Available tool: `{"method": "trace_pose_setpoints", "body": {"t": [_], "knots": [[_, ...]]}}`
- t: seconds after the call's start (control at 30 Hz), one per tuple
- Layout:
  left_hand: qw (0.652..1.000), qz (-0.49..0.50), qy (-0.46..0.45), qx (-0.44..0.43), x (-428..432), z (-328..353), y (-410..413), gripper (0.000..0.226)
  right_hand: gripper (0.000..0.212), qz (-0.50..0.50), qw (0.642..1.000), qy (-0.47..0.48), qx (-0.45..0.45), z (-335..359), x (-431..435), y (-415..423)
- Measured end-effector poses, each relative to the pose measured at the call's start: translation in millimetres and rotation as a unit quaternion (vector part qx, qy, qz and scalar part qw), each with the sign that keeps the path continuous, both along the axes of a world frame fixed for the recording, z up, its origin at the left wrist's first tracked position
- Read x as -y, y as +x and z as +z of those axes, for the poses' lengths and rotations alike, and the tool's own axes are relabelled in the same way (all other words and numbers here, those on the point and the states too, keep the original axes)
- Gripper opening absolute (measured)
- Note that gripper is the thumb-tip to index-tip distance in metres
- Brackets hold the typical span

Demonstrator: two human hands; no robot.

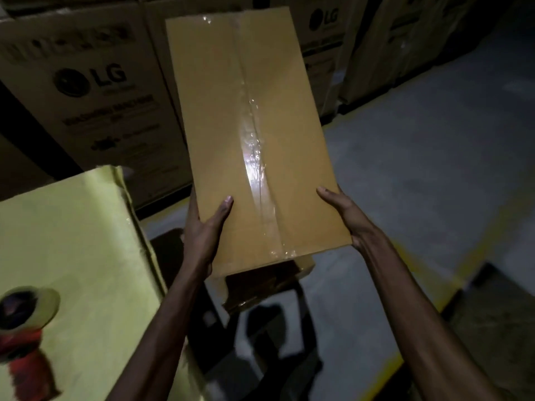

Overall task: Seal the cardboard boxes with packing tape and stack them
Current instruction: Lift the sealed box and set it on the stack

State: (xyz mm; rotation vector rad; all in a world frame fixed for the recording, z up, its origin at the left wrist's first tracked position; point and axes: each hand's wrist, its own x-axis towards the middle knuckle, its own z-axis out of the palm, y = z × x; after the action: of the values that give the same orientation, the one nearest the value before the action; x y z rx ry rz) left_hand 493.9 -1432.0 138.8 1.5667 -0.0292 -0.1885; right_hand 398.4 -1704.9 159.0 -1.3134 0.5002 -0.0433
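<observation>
In front of me, at chest height and above the concrete floor, I hold a long cardboard box with both hands, its top face tilted toward me and its far end pointing away, toward the stacked cartons. A strip of clear packing tape runs the whole length of the centre seam, glinting in the light and folding over the near edge. The flaps under it lie closed and flat.

My left hand grips the near left corner of the box: the thumb lies on the top face and the fingers wrap round the left side, out of sight. My right hand clasps the near right edge, thumb stretched along the top rim and palm against the side; its fingers are hidden below the box, so I cannot tell how far they curl. The box touches nothing but my hands.

To my left stands a yellow-lit cardboard surface with a torn far corner. A tape dispenser lies on it near the picture's left edge, blurred, its handle red and its roll of tape toward the top.

Behind the box, large brown LG cartons line the wall. A yellow painted line crosses the floor on my right.
</observation>
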Motion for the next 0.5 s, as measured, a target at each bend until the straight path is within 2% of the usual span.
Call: {"method": "trace_pose_setpoints", "body": {"t": [0.17, 0.27, 0.37, 0.5], "knots": [[0.998, 0.007, 0.066, -0.019, 89, -46, 45, 0.079, 0.074, 0.002, 0.993, -0.104, -0.049, -38, 89, 56], [0.990, 0.013, 0.137, -0.013, 133, -82, 58, 0.075, 0.067, 0.019, 0.977, -0.192, -0.090, -64, 127, 80], [0.987, -0.003, 0.158, -0.033, 166, -131, 66, 0.077, 0.068, 0.061, 0.965, -0.206, -0.151, -106, 165, 103], [0.980, 0.017, 0.172, -0.096, 200, -195, 75, 0.090, 0.068, 0.110, 0.953, -0.187, -0.211, -166, 202, 121]]}}
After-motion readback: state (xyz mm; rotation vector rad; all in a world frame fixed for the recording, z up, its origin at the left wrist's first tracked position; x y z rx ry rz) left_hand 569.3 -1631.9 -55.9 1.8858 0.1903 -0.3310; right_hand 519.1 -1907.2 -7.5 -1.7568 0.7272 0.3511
